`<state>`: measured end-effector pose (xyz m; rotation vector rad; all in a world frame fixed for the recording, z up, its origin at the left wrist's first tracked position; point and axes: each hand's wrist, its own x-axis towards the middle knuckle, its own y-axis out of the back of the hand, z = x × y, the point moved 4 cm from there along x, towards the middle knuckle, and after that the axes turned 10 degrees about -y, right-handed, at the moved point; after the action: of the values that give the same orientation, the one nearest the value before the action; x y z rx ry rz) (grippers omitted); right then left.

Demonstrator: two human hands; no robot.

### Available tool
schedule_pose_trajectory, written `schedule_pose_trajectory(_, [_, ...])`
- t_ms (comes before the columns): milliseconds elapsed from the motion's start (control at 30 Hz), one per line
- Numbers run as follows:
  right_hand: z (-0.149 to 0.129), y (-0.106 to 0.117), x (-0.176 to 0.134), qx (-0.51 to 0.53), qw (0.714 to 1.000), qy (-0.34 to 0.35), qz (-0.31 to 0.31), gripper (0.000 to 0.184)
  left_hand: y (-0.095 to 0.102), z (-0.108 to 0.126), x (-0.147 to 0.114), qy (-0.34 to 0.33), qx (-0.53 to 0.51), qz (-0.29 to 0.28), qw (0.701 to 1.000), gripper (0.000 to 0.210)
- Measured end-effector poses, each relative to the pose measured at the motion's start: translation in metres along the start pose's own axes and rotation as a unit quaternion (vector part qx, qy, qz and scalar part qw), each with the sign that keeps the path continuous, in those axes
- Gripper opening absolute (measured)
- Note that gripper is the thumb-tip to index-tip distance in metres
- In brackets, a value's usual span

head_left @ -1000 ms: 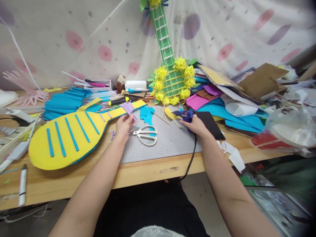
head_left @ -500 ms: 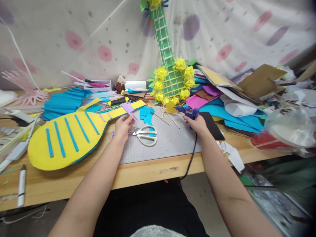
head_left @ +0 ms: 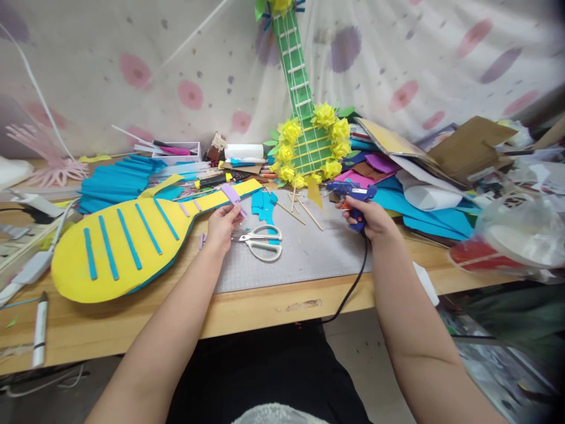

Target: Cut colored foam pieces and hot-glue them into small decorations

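My left hand (head_left: 222, 227) pinches a small purple strip (head_left: 242, 211) between thumb and fingertips. It is beside the neck of a yellow paper guitar (head_left: 119, 253), which has blue bars on its body and short purple strips on its neck. A wider purple piece (head_left: 230, 193) lies across the neck, just beyond my fingertips. My right hand (head_left: 373, 219) is wrapped round the handle of a blue glue gun (head_left: 351, 190), its nozzle pointing left above the grey cutting mat (head_left: 304, 259). White-handled scissors (head_left: 265, 241) lie on the mat near my left hand.
A green guitar with yellow flowers (head_left: 311, 144) leans at the back. Wooden sticks (head_left: 311, 215) and blue scraps (head_left: 265, 206) lie on the mat. Coloured sheets (head_left: 428, 218) pile up at right, near a bagged red-and-white tub (head_left: 481, 256). The glue gun's cord (head_left: 353, 288) hangs over the table edge.
My right hand has lifted the glue gun and moved it to the right, and the cord has swung along with it. My left hand stays by the guitar neck with the purple strip.
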<state>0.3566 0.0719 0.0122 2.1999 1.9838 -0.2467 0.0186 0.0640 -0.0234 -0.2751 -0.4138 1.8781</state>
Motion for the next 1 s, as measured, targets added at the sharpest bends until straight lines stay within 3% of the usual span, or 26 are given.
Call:
schedule_pose_trajectory(67, [-0.009,-0.003,0.003,0.036,0.999,-0.003,-0.022,0.02,0.0,0.0,0.0,0.0,0.001,0.0,1.0,0.035])
schedule_pose_trajectory(233, [-0.028,-0.018,0.007,-0.01,0.999,0.045,0.01,0.02,-0.001,0.0,-0.001,0.012,-0.006,-0.004,1.0,0.033])
schedule_pose_trajectory(400, [-0.031,-0.073,-0.012,-0.07,0.986,0.088,-0.119,0.031,-0.004,0.002,-0.004,0.037,-0.017,-0.013,0.999,0.03])
schedule_pose_trajectory(500, [-0.022,-0.107,-0.021,-0.198,0.966,0.123,-0.112,0.036,-0.002,0.003,-0.004,0.041,-0.011,-0.001,0.999,0.028])
schedule_pose_trajectory(600, [-0.01,-0.129,-0.022,-0.243,0.952,0.167,-0.086,0.038,0.002,0.003,-0.001,0.035,-0.002,0.019,0.999,0.028])
schedule_pose_trajectory(833, [0.006,-0.145,-0.027,-0.303,0.92,0.231,-0.098,0.034,0.009,0.006,0.004,-0.028,0.018,0.084,0.996,0.032])
schedule_pose_trajectory(1000, [0.009,-0.147,-0.026,-0.312,0.914,0.245,-0.089,0.031,0.008,0.005,0.003,-0.028,0.024,0.09,0.995,0.032])
